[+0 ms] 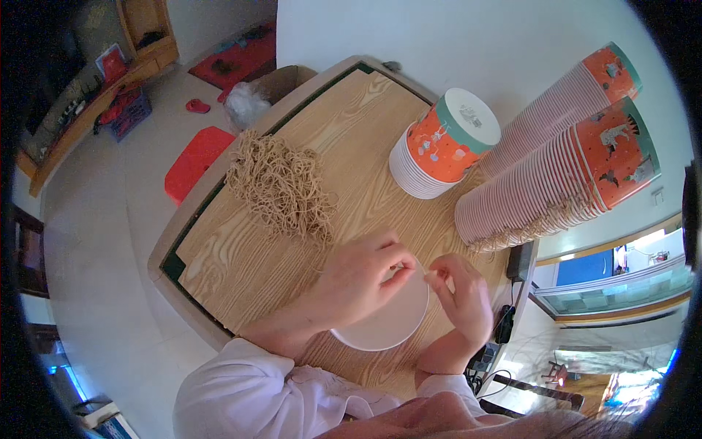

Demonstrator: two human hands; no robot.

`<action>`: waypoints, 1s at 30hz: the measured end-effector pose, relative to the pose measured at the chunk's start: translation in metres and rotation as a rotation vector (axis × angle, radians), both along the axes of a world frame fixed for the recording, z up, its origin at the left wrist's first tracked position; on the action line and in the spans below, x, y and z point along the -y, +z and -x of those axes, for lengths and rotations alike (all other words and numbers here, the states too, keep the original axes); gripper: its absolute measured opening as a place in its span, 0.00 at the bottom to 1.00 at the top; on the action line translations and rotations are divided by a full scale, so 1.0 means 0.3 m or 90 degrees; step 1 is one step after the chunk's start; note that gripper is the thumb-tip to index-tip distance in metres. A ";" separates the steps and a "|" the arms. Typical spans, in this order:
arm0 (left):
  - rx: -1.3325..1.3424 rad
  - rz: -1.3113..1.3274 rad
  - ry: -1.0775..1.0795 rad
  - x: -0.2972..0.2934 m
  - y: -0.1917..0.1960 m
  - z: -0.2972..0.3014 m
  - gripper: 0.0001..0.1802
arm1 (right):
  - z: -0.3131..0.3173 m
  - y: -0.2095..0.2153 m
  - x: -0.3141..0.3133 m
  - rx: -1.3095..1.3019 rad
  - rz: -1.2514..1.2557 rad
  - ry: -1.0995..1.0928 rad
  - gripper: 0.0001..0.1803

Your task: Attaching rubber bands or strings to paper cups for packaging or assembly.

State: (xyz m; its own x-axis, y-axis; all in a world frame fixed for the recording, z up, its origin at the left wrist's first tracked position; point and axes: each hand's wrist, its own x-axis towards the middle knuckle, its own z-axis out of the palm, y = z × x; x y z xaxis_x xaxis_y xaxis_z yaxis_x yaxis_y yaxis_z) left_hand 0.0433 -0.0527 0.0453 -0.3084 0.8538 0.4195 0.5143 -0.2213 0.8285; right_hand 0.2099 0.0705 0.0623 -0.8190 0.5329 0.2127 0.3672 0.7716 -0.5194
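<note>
In the head view, the left hand [369, 271] and the right hand [462, 296] meet over a white, smooth, round paper-like vessel [384, 322] on the pale wood-grain tabletop [351, 146] — right in front of the body, presumably so that both sets of fingertips can work close and in plain sight. On each hand the thumb and index finger curl toward each other as if in a fine pinch; I cannot tell whether the tips meet or grip anything. The loose, tan, string-like tangled heap [281, 186] lies beyond the left hand, probably for easy reach. Past the right hand stand 1 short stack of orange-and-green paper tubs [442, 146] and 2 tall stacks of similar nested tubs [556, 183] — nested, likely, to save room. Tan strands run along the nearer tall stack's lower side.
</note>
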 end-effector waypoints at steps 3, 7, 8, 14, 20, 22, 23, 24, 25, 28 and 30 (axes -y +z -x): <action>-0.025 0.007 0.033 0.004 -0.002 0.012 0.06 | -0.047 0.006 -0.028 0.217 0.067 -0.005 0.13; -0.143 -0.019 0.063 -0.007 -0.028 0.011 0.06 | -0.019 -0.054 -0.020 0.207 0.095 -0.047 0.11; -0.145 -0.020 0.065 -0.010 -0.029 0.009 0.06 | -0.006 -0.055 -0.006 0.205 0.094 -0.045 0.11; -0.228 -0.037 0.138 -0.010 -0.032 0.015 0.06 | 0.039 -0.057 0.034 -0.007 0.082 -0.083 0.08; -0.278 -0.027 0.182 0.004 -0.025 0.042 0.06 | 0.056 -0.065 0.033 -0.073 0.004 -0.132 0.07; -0.292 -0.013 0.165 0.011 0.003 0.036 0.06 | 0.056 -0.066 0.038 -0.080 0.026 -0.142 0.08; -0.292 -0.012 0.163 -0.002 0.003 0.028 0.06 | 0.057 -0.069 0.041 -0.080 0.027 -0.143 0.08; -0.299 -0.027 0.146 -0.020 0.002 0.018 0.06 | 0.060 -0.071 0.043 -0.088 0.020 -0.133 0.08; -0.306 -0.042 0.128 -0.035 -0.002 0.013 0.05 | 0.061 -0.073 0.045 -0.095 0.012 -0.124 0.08; -0.340 -0.056 0.088 -0.074 -0.030 0.031 0.09 | 0.051 -0.076 0.047 -0.095 0.037 -0.119 0.08; -0.347 -0.050 0.076 -0.083 -0.037 0.035 0.08 | 0.045 -0.061 0.055 -0.096 0.038 -0.119 0.07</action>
